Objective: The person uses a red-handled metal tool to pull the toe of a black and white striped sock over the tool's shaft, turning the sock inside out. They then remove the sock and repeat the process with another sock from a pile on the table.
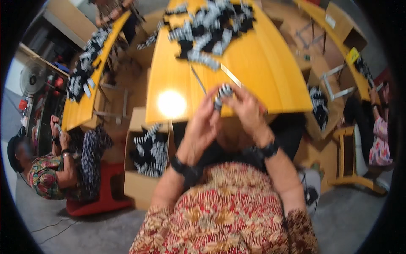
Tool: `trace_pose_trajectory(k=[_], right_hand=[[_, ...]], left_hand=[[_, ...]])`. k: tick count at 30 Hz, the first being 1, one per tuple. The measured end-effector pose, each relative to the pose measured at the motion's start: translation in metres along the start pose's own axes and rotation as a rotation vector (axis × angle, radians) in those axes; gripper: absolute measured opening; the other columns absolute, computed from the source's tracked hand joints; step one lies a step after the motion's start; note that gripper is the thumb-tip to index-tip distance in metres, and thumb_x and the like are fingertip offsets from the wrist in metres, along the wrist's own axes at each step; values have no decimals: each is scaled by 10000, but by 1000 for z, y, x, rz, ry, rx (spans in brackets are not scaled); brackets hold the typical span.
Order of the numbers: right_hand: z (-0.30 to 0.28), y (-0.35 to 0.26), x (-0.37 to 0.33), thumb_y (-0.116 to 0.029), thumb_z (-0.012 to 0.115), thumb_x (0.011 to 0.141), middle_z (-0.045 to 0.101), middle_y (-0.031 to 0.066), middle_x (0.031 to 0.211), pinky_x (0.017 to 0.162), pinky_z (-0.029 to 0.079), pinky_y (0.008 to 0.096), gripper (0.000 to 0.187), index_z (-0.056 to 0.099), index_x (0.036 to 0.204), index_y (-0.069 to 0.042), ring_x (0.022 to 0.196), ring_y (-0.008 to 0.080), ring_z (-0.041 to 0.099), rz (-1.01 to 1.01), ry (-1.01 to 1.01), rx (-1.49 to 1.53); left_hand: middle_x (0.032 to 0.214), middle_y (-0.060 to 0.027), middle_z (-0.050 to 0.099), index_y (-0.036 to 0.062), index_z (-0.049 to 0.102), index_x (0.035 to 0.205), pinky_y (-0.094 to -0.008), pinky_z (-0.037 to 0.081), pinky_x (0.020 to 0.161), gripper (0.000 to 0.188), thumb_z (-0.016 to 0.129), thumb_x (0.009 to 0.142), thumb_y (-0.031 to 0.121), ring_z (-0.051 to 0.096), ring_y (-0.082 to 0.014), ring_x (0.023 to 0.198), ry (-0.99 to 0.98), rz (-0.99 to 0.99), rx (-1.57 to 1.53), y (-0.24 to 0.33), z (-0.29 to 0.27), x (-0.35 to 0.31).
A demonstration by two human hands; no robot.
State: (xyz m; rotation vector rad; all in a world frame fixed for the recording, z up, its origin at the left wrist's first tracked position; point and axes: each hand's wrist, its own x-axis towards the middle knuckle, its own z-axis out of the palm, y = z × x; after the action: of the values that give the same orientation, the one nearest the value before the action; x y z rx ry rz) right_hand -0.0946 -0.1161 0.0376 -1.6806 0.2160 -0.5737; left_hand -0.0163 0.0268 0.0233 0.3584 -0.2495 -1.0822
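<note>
A small bunched black-and-white striped sock (224, 92) is held up between my two hands, over the near edge of the yellow table (270, 80). My left hand (203, 127) closes on its left side, fingers curled. From the right, my right hand (249, 112) pinches it near the top. Part of the sock is hidden behind the fingers. Beyond my hands a heap of similar striped socks (207, 29) covers the far part of the table. A thin dark stick-like item (198, 79) and a pale flat strip (231, 75) lie between the heap and my hands.
An open cardboard box (137, 190) of striped pieces stands left of my legs; another box (325, 127) is at the right. One person (55, 173) sits on a red stool (97, 194) at the left table. Another person (380, 135) sits far right. A fan (34, 79) stands left.
</note>
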Motion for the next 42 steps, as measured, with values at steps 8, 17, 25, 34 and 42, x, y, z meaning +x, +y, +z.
trace_pose_trajectory(k=[8, 17, 25, 34, 42], right_hand=[[-9, -42, 6, -79, 687, 840, 668, 77, 891, 680, 531, 272, 242, 633, 1069, -21, 798, 121, 642, -49, 89, 15], [20, -49, -2, 0, 634, 744, 617, 142, 876, 683, 480, 415, 310, 570, 1046, -30, 812, 327, 594, -575, 108, -673], [29, -18, -20, -25, 672, 775, 580, 129, 759, 614, 474, 410, 175, 574, 919, -38, 704, 323, 579, -568, 113, -572], [-39, -23, 1, -126, 671, 817, 628, 138, 879, 696, 484, 398, 177, 627, 945, -13, 779, 304, 588, -419, 163, -694], [-56, 23, -1, -147, 645, 796, 562, 169, 888, 794, 485, 432, 391, 572, 1161, -27, 907, 348, 546, -250, -29, -1131]], left_hand=[[1156, -70, 611, 30, 484, 1316, -201, 469, 737, 387, 547, 971, 194, 573, -71, 800, 181, 192, 893, 15, 32, 0], [987, 21, 619, 69, 598, 1111, -204, 449, 767, 268, 541, 981, 296, 560, -61, 863, 223, 233, 466, 1, 23, 15], [1048, -112, 622, 27, 537, 1118, -341, 487, 904, 319, 460, 1008, 316, 613, -226, 992, 155, 222, 255, 15, 7, 22], [1006, -141, 608, 10, 490, 1188, -300, 589, 719, 284, 514, 987, 210, 658, -234, 902, 248, 209, 57, 38, -10, 23], [967, -150, 595, -23, 505, 1095, -300, 599, 703, 252, 512, 986, 205, 656, -227, 860, 289, 164, -66, 39, -16, 43]])
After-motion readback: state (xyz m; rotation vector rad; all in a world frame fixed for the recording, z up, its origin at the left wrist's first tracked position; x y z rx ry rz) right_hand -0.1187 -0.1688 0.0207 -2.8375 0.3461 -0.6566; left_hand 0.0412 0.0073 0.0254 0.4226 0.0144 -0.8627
